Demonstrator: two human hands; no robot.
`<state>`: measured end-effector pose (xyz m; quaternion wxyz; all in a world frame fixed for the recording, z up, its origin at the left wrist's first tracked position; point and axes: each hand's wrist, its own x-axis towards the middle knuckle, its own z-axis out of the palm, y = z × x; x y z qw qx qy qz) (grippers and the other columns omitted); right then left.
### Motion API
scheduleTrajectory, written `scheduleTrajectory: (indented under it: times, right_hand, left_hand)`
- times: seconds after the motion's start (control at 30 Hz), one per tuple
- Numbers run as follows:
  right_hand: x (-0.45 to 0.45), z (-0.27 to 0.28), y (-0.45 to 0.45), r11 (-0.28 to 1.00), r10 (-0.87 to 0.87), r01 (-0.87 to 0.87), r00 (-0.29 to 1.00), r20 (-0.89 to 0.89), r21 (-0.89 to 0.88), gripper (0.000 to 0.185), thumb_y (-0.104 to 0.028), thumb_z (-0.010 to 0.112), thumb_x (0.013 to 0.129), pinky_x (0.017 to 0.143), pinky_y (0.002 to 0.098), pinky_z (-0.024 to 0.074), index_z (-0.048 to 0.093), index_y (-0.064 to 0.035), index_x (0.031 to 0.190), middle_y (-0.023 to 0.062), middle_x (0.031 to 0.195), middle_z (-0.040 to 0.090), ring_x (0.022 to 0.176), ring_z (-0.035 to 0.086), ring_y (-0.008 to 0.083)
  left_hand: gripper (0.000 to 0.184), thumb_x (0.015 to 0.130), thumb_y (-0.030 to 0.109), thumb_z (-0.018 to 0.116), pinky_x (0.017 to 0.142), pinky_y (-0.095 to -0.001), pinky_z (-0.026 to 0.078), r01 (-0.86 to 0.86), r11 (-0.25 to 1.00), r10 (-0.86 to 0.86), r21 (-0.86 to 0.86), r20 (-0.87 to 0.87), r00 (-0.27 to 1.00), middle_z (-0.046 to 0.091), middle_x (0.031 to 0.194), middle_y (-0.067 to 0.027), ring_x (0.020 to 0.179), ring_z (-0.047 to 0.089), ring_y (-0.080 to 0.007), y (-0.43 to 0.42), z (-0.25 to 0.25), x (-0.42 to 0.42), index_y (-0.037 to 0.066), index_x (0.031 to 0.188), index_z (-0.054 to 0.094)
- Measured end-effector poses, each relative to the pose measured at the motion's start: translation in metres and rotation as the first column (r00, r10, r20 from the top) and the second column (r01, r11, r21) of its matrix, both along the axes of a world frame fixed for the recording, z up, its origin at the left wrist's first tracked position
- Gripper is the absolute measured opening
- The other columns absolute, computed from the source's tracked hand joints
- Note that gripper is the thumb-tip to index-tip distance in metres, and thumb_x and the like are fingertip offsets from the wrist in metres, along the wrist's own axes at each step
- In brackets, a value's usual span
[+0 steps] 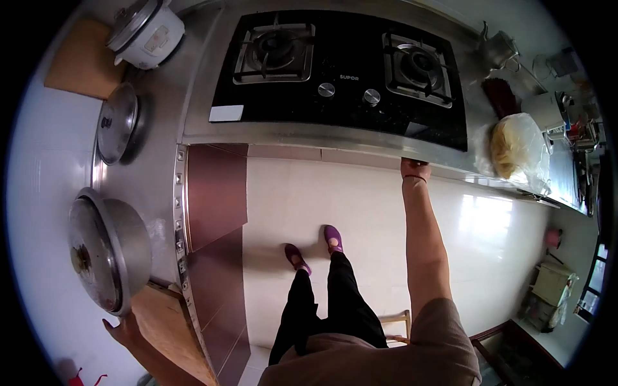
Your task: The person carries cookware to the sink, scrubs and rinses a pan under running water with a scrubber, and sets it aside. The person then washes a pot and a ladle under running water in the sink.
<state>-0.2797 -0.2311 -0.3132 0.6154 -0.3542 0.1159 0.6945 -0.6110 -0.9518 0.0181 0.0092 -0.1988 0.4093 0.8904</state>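
Metal pot [132, 238], lidded, on the steel counter [156, 193] at the person's left, rounding the corner from the hob [283, 106]. Left hand [130, 331] right at its near side, one digit spread outward, the rest overlapping the handle area. Cannot tell whether it grasps the handle or only rests against it. A hand placed so low at the side would suit steadying or taking hold of the pot; that is a reading, not seen.

Pot stands upright, by my judgement; the wide lens makes it lean. Lid knob [82, 258] marks the top and faces toward the wall side of the view. Body round, so the long axis is best taken across the side handles: from the left hand away toward the pan lid [116, 122] and rice cooker [151, 40]. Wooden board [168, 321] near the pot's near end, beside the left forearm.

Right hand [414, 170] at the counter's front edge below the hob, arm outstretched. Fingers tucked out of sight; cannot tell if clenched round anything. Probably bracing or hooked under the edge. Plastic bag [520, 151] farther right, apart from it.
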Motion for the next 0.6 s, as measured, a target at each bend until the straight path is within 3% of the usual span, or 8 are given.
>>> scheduleTrajectory:
  times: [0.13, 0.2, 0.27, 0.33, 0.4, 0.43, 0.5, 0.6]
  right_hand:
    - [-0.004, -0.009, -0.008, 0.997, -0.057, 0.052, 0.995, -0.082, -0.057, 0.024, -0.016, 0.033, 0.088, 0.085, 0.0527, 0.0403, 0.053, -0.0066, 0.098, 0.0115, 0.103, 0.053, 0.097, 0.050, 0.0295]
    - [-0.005, -0.003, -0.021, 0.954, -0.256, 0.228, 0.957, -0.135, -0.194, 0.016, -0.012, 0.030, 0.087, 0.086, 0.0542, 0.0402, 0.043, -0.0026, 0.088, 0.0105, 0.080, 0.044, 0.078, 0.046, 0.0269]
    - [0.007, -0.023, -0.038, 0.958, -0.271, 0.220, 0.906, -0.326, -0.185, 0.013, -0.012, 0.031, 0.086, 0.086, 0.0543, 0.0407, 0.039, -0.0026, 0.088, 0.0090, 0.076, 0.039, 0.075, 0.044, 0.0258]
    - [0.015, -0.031, -0.069, 0.910, -0.375, 0.282, 0.871, -0.318, -0.304, 0.016, -0.011, 0.033, 0.085, 0.084, 0.0532, 0.0435, 0.043, 0.0004, 0.091, 0.0119, 0.079, 0.044, 0.077, 0.046, 0.0270]
    - [0.012, -0.006, -0.116, 0.933, -0.347, 0.292, 0.882, -0.318, -0.209, 0.025, -0.011, 0.034, 0.085, 0.083, 0.0515, 0.0455, 0.045, 0.0046, 0.101, 0.0177, 0.089, 0.049, 0.081, 0.049, 0.0305]
    - [0.012, -0.006, -0.137, 0.927, -0.360, 0.295, 0.874, -0.325, -0.233, 0.025, -0.012, 0.036, 0.085, 0.081, 0.0506, 0.0463, 0.048, 0.0039, 0.099, 0.0181, 0.091, 0.051, 0.081, 0.051, 0.0306]
    - [0.006, -0.007, -0.183, 0.918, -0.366, 0.297, 0.889, -0.276, -0.261, 0.024, -0.015, 0.038, 0.086, 0.079, 0.0495, 0.0469, 0.051, 0.0028, 0.095, 0.0185, 0.093, 0.054, 0.082, 0.052, 0.0307]
    - [-0.015, 0.000, -0.265, 0.918, -0.178, 0.120, 0.976, -0.123, -0.379, 0.025, -0.019, 0.037, 0.088, 0.079, 0.0492, 0.0463, 0.049, 0.0003, 0.099, 0.0167, 0.099, 0.051, 0.083, 0.051, 0.0315]
  left_hand:
    - [0.052, 0.087, 0.030, 0.047, 0.102, -0.0442, 0.024, -0.023, 0.999, 0.021, 0.037, 0.054, 0.998, 0.032, 0.134, -0.0127, 0.123, 0.028, -0.0287, 0.030, -0.002, 0.017, 0.002, 0.128, 0.031]
    - [0.055, 0.088, 0.032, 0.045, 0.104, -0.0452, 0.022, -0.077, 0.990, 0.064, 0.116, 0.118, 0.991, 0.028, 0.137, -0.0117, 0.126, 0.026, -0.0289, 0.078, 0.006, 0.031, 0.003, 0.131, 0.029]
    - [0.053, 0.089, 0.033, 0.044, 0.104, -0.0456, 0.021, 0.060, 0.956, -0.059, -0.287, 0.011, 0.998, 0.032, 0.135, -0.0126, 0.124, 0.029, -0.0289, 0.070, -0.010, 0.029, 0.003, 0.130, 0.031]
    - [0.047, 0.090, 0.029, 0.042, 0.104, -0.0453, 0.023, 0.083, 0.969, -0.075, -0.233, 0.044, 0.996, 0.040, 0.128, -0.0137, 0.121, 0.033, -0.0277, 0.065, -0.023, 0.016, 0.002, 0.127, 0.034]
    - [0.049, 0.083, 0.010, 0.052, 0.099, -0.0428, 0.031, 0.356, 0.907, -0.374, -0.224, -0.041, 0.927, 0.037, 0.128, -0.0169, 0.115, 0.039, -0.0290, 0.038, -0.044, -0.007, 0.000, 0.126, 0.031]
    - [0.052, 0.081, 0.004, 0.056, 0.097, -0.0420, 0.034, 0.447, 0.865, -0.473, -0.229, -0.069, 0.879, 0.035, 0.128, -0.0180, 0.113, 0.041, -0.0294, 0.028, -0.053, -0.018, 0.000, 0.125, 0.030]
    - [0.054, 0.079, 0.001, 0.057, 0.097, -0.0418, 0.035, 0.323, 0.309, -0.728, -0.895, -0.004, 0.686, 0.037, 0.126, -0.0189, 0.112, 0.042, -0.0297, 0.019, -0.060, -0.034, 0.000, 0.126, 0.030]
    - [0.044, 0.086, 0.020, 0.046, 0.100, -0.0417, 0.030, 0.380, 0.334, -0.757, -0.862, -0.006, 0.653, 0.039, 0.129, -0.0153, 0.116, 0.040, -0.0267, 0.082, -0.042, -0.011, 0.001, 0.125, 0.036]
